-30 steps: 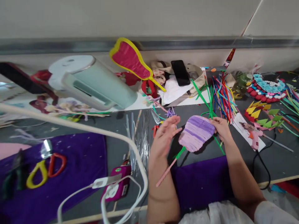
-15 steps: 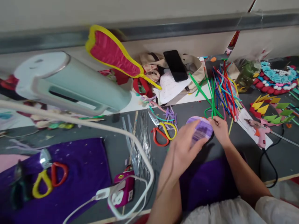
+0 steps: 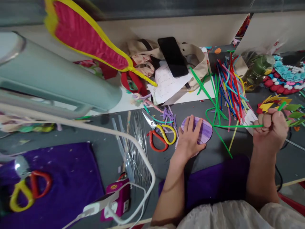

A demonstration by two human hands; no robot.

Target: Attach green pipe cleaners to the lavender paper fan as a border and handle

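The purple striped piece (image 3: 206,130), on the counter (image 3: 162,162) right of frame center, is partly covered by the left hand (image 3: 189,140), fingers spread. A green stem (image 3: 238,126) is gripped in the fisted right hand (image 3: 270,128), frame right (held nearly level). Scissors (image 3: 159,134) placed just left of piece. Multicolored stems (image 3: 231,92) bunched upper right; black phone (image 3: 172,57) laid upper center.

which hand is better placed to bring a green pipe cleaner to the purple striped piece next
Probably the right hand: it grips a green pipe cleaner, while the left hand lies spread on the purple striped piece.
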